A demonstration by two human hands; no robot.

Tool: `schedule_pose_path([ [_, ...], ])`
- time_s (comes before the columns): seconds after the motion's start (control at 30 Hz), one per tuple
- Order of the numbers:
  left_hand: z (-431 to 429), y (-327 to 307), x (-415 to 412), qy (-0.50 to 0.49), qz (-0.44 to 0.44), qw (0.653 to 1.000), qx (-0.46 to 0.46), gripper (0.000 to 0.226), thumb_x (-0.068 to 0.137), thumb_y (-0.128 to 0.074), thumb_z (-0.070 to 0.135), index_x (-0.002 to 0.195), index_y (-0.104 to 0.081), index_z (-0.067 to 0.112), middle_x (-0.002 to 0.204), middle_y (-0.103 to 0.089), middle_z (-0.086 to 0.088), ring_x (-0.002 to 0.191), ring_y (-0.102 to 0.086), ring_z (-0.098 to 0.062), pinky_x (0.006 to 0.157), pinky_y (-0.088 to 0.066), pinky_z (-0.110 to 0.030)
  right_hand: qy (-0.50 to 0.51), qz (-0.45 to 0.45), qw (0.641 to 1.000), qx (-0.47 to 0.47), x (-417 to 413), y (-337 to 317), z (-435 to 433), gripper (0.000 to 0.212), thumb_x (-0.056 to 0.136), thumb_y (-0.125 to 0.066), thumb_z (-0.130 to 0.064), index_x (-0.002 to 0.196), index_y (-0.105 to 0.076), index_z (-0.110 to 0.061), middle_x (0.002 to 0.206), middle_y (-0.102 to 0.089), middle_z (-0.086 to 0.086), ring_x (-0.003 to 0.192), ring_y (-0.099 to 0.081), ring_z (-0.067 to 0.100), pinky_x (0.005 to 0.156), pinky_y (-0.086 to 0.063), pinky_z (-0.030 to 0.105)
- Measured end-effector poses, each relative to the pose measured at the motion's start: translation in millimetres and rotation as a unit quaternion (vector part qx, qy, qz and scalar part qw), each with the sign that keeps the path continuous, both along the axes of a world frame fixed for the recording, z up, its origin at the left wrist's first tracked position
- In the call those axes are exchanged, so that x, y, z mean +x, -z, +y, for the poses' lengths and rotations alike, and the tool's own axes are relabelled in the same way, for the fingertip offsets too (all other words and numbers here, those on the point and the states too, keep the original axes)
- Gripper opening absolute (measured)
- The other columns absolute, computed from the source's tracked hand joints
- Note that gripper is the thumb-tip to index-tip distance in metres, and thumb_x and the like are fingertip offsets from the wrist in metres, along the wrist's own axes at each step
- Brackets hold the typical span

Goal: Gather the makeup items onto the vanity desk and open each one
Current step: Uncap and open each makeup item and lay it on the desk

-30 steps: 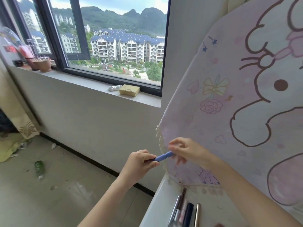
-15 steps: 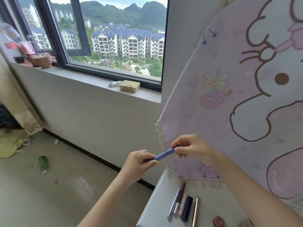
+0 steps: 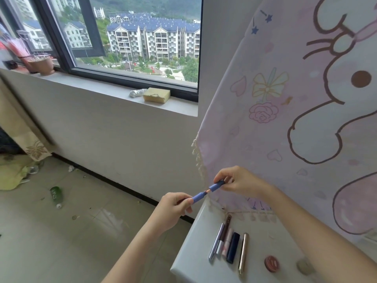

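Left hand (image 3: 173,207) pinches the blue pen (image 3: 199,197); right hand (image 3: 237,181) pinches its cap (image 3: 216,185) — slightly parted, pink tip showing, held above the desk (image 3: 191,254) corner beside five tubes (image 3: 229,245).

No readable text anywhere. Green bottle (image 3: 55,195) on the floor carries a white label, too blurred to read. Makeup tubes (image 3: 228,244) on the table (image 3: 193,252): no legible branding. Pink hanging cloth (image 3: 295,119): drawings only, no lettering.
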State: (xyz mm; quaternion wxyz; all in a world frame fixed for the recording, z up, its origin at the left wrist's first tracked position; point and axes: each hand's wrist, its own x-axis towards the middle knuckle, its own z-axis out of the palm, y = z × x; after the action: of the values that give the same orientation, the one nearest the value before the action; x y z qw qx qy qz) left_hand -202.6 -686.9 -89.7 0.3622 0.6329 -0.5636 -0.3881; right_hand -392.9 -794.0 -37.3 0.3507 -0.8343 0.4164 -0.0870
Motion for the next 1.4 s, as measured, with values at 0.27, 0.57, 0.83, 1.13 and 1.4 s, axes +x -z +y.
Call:
schedule_pose_path([
  [0.27,-2.6,41.9,-16.6,0.001,-0.018,0.986,0.168,0.017,0.085,-0.051,0.021,0.072,-0.062,0.017,0.053,-0.063,0.01,0.05,-0.044,-0.007,0.047,-0.032,-0.016,-0.028,0.163,0.984,-0.067,6.5,76.4,-8.7,0.019,0.089,-0.048,-0.008,0.102,-0.058,-0.018,0.104,-0.063,0.008,0.085,-0.054,0.027,0.069,-0.039,0.03],
  [0.57,-14.0,120.9,-47.8,-0.044,-0.137,0.955,0.257,0.018,0.081,-0.052,0.026,0.064,-0.05,0.019,0.063,-0.048,0.006,0.069,-0.046,-0.017,0.051,-0.032,-0.024,-0.142,0.275,0.935,-0.171,10.2,164.8,-18.5,0.027,0.083,-0.046,0.005,0.107,-0.052,-0.006,0.113,-0.054,0.015,0.099,-0.051,0.032,0.066,-0.028,0.031],
  [0.83,-17.3,162.4,-58.6,-0.026,-0.281,0.931,0.229,0.027,0.089,-0.045,0.03,0.098,-0.06,0.009,0.09,-0.039,0.0,0.092,-0.041,-0.021,0.071,-0.029,-0.028,-0.237,0.33,0.885,-0.227,22.8,190.4,-27.3,0.033,0.047,-0.074,0.006,0.074,-0.06,-0.005,0.077,-0.062,0.016,0.074,-0.061,0.033,0.05,-0.033,0.032],
  [1.13,-16.5,173.3,-64.3,-0.03,-0.292,0.927,0.235,0.015,0.087,-0.047,0.031,0.083,-0.047,0.016,0.089,-0.04,0.0,0.084,-0.034,-0.02,0.072,-0.026,-0.029,-0.214,0.354,0.895,-0.166,25.3,204.6,-28.0,0.035,0.081,-0.044,0.007,0.113,-0.046,-0.008,0.122,-0.046,0.016,0.115,-0.041,0.033,0.086,-0.037,0.038],
  [1.4,-8.4,173.7,-62.6,-0.053,-0.328,0.928,0.169,0.029,0.084,-0.055,0.04,0.1,-0.059,0.016,0.093,-0.052,0.002,0.083,-0.041,-0.016,0.072,-0.026,-0.026,-0.124,0.315,0.932,-0.131,16.0,203.9,-29.2,0.046,0.084,-0.044,0.003,0.126,-0.045,-0.016,0.128,-0.048,0.008,0.117,-0.042,0.025,0.092,-0.036,0.033],
])
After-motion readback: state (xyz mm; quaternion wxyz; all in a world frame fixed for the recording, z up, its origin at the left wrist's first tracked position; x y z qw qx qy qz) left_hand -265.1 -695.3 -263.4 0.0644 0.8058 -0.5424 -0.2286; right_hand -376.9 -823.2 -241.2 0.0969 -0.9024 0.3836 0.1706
